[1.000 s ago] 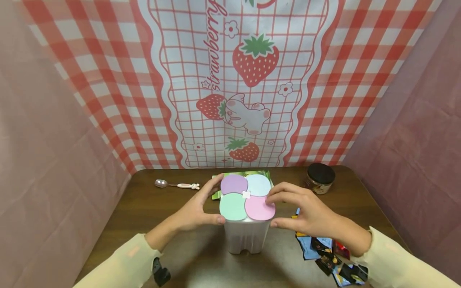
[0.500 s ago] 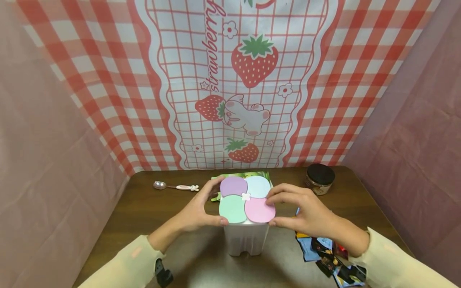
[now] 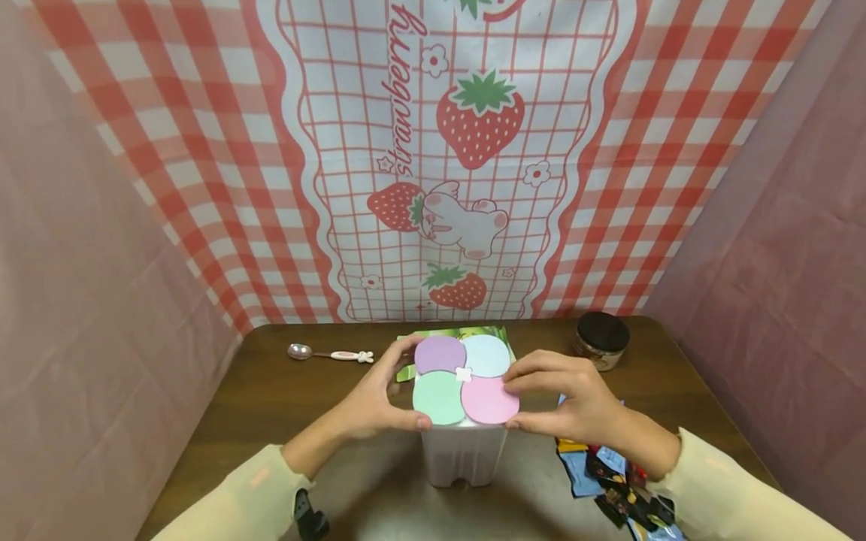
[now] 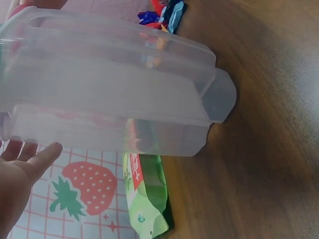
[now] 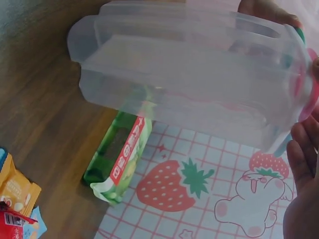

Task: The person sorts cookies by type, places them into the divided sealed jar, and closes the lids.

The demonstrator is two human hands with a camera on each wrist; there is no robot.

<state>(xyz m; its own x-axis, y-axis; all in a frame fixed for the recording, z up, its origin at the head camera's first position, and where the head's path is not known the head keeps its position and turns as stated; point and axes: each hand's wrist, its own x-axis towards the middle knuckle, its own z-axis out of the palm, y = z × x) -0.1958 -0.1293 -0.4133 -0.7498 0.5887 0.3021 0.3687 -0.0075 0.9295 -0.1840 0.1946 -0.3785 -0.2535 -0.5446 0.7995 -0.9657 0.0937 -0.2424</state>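
A tall, translucent storage container (image 3: 465,454) stands upright on the table. Its lid (image 3: 438,396) has purple, pale blue, mint and pink petals around a small white flower. My left hand (image 3: 375,398) holds the left side near the top, thumb at the front corner of the mint petal and fingers toward the back. At the right, my right hand (image 3: 575,396) grips the lid's edge, with fingertips by the pink petal and the thumb at its front corner. Both wrist views show the container (image 4: 104,84) sideways; it looks empty through its clear walls (image 5: 189,74).
Directly behind the container lies a green snack packet (image 5: 119,154). A spoon (image 3: 331,355) with a white rabbit handle is at the back left. A black-lidded jar (image 3: 602,338) stands back right. Several small wrapped snacks (image 3: 609,481) lie in a pile at the right.
My right thumb has come in against the lid's front corner, and my left thumb has slid slightly inward along the front edge. The container stays in place; the head view has tilted slightly.
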